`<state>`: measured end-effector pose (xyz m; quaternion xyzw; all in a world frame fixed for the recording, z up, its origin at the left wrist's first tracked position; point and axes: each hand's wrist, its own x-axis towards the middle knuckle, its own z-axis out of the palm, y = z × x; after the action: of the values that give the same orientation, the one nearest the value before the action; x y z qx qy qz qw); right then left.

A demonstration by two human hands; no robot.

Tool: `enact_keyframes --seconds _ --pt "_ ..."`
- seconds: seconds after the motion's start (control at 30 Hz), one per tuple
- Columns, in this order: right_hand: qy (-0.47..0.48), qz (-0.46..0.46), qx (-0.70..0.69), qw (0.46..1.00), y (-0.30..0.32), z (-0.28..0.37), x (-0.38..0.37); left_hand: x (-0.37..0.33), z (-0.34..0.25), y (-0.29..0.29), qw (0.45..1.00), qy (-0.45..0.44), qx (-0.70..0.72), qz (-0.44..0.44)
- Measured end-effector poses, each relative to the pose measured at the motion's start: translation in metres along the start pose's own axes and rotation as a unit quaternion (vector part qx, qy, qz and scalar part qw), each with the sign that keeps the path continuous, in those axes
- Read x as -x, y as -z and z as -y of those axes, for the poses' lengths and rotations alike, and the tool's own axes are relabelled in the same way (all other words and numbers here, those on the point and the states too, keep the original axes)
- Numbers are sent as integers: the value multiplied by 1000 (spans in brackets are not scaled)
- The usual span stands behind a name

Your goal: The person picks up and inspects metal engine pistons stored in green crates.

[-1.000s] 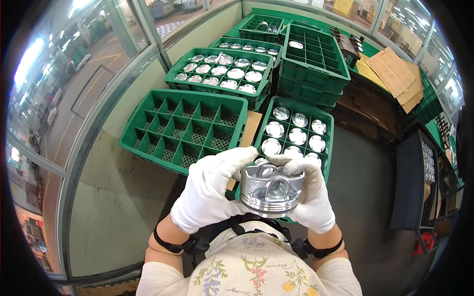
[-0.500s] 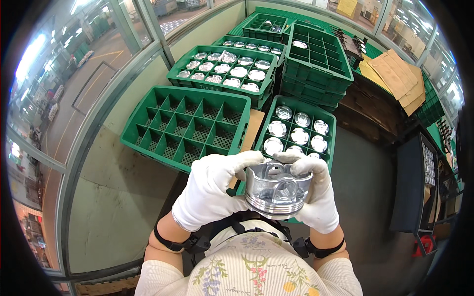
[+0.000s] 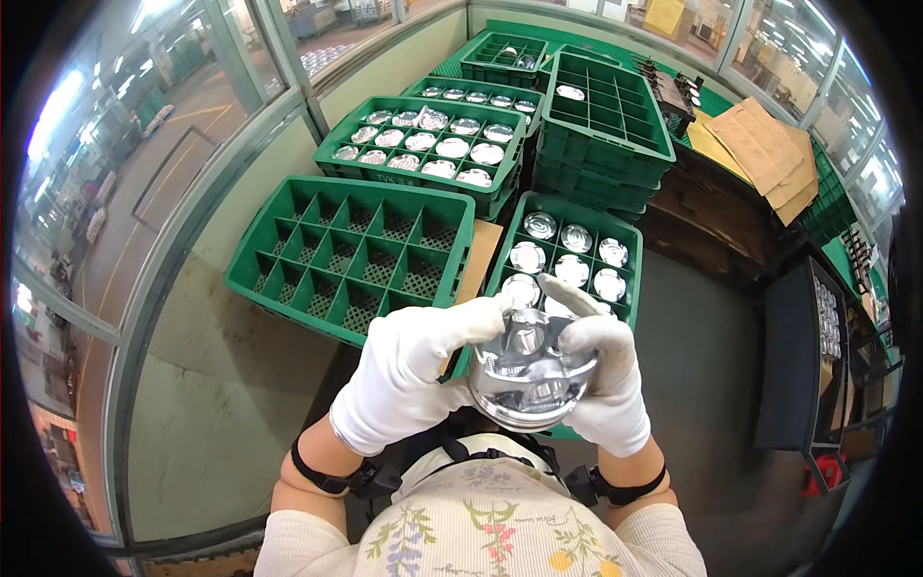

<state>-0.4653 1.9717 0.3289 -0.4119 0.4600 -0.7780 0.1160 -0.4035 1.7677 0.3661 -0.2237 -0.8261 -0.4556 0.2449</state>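
A shiny metal engine piston is held up close to my chest, its ringed crown end down and its open skirt side up. My left hand, in a white glove, grips its left side with thumb and fingers. On the opposite side my gloved right hand has its thumb and fingers against the rim. Just beyond my hands stands a green divided crate with pistons in its compartments, partly hidden by my hands. Left of it lies a green divided crate whose compartments show bare perforated bottoms.
Farther back, a crate full of pistons tops a stack. Right of it, stacked green crates hold one piston in the top one. Brown cardboard sheets lie on the right bench. A dark cart stands at far right; glass-panelled walls run along the left.
The piston has tilted in my hands, showing more of its hollow inside. My right fingers have shifted along its rim. The whole view has moved slightly.
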Motion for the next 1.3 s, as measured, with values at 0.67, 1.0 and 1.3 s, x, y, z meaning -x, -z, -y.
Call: enact_keyframes --seconds 0.67,1.0,1.3 --pt "50 2 84 995 5 2 -4 -5 6 -3 999 -45 10 -10" --pt "-58 -38 26 997 3 -4 -1 -14 -8 -1 999 -33 -4 -7" --pt "-129 -27 6 991 0 -6 0 -11 -11 -6 1000 9 -1 -26"
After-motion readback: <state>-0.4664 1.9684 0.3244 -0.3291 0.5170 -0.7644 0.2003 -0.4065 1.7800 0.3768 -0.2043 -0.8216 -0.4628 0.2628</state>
